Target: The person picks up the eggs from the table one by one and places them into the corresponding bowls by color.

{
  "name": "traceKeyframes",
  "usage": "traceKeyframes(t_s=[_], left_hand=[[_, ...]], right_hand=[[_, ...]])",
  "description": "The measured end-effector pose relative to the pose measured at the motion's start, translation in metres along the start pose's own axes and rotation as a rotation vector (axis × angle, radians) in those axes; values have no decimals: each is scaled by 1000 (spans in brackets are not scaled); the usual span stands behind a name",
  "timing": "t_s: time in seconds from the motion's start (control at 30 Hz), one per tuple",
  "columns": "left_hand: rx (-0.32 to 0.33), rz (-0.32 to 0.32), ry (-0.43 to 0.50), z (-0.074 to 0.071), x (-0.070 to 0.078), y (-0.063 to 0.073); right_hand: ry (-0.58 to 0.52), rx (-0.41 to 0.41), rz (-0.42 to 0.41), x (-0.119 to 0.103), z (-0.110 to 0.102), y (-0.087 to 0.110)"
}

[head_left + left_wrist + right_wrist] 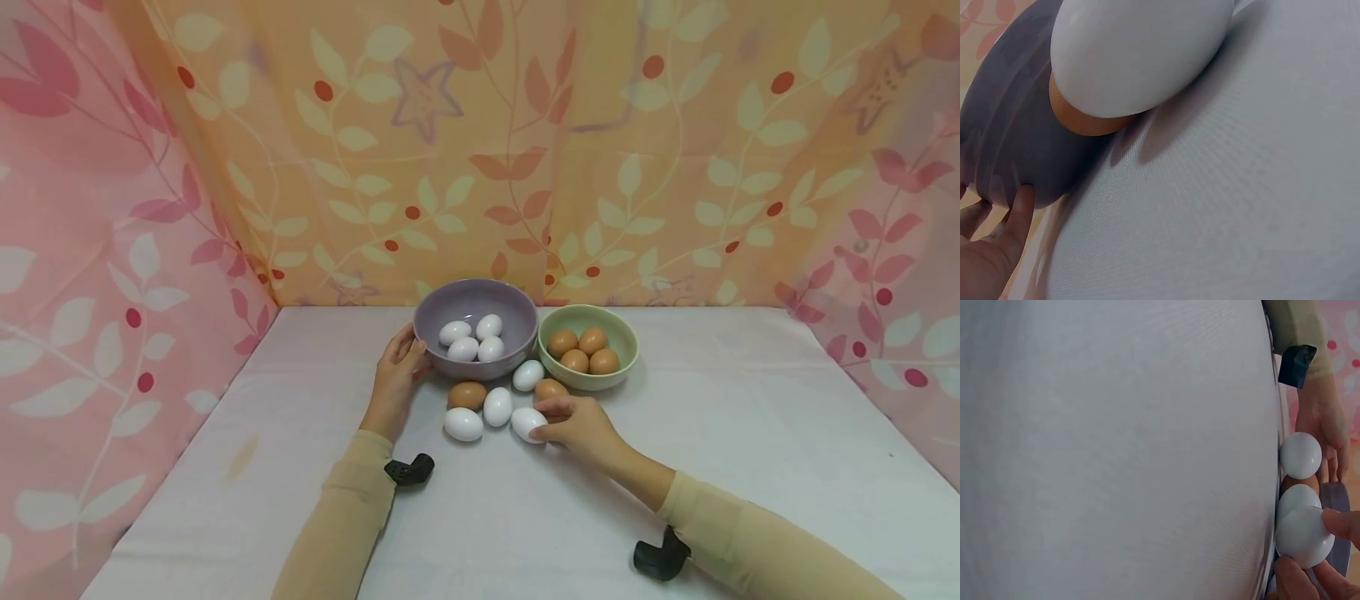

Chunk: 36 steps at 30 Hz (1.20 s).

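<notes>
In the head view my right hand [588, 429] pinches a white egg [529, 425] between thumb and fingers, close over the table. My left hand [395, 371] touches the outer left side of a purple bowl [480, 290]. Its thumb and fingertips rest against that wall in the left wrist view. Several white eggs [462, 348] lie inside the purple bowl. Brown eggs [574, 360] sit in a smaller green bowl [632, 350]. On the cloth before the bowls are a brown egg [467, 395], another brown egg [551, 389] beside my right fingers, and more white eggs [498, 407].
A white cloth [262, 467] covers the table. Patterned curtains [480, 150] stand behind the bowls and along both sides. The two bowls stand side by side near the back edge. Each wrist carries a small black camera [662, 557].
</notes>
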State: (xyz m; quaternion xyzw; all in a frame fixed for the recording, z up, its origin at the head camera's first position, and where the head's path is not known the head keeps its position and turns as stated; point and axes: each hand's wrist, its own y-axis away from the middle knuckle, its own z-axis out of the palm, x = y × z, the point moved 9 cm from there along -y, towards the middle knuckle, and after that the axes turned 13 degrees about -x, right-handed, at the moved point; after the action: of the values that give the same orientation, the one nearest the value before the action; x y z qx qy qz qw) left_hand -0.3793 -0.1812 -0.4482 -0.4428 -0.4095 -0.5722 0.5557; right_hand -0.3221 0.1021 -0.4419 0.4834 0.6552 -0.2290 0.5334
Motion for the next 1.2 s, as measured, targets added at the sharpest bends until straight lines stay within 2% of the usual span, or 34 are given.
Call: traceKeyframes(t_s=[0.27, 0.5, 0.7, 0.83, 1.2], left_hand=[[1, 3, -6, -2, 0, -1], [12, -3, -15, -2, -1, 1], [10, 1, -11, -3, -1, 1], [4, -2, -1, -2, -3, 1], [-5, 10, -11, -1, -1, 0]], right_hand=[[-4, 3, -60, -24, -8, 0], [28, 17, -62, -49, -14, -8], [53, 30, -62, -72, -18, -19], [12, 15, -68, -85, -17, -28], [28, 8, -88, -100, -4, -64]])
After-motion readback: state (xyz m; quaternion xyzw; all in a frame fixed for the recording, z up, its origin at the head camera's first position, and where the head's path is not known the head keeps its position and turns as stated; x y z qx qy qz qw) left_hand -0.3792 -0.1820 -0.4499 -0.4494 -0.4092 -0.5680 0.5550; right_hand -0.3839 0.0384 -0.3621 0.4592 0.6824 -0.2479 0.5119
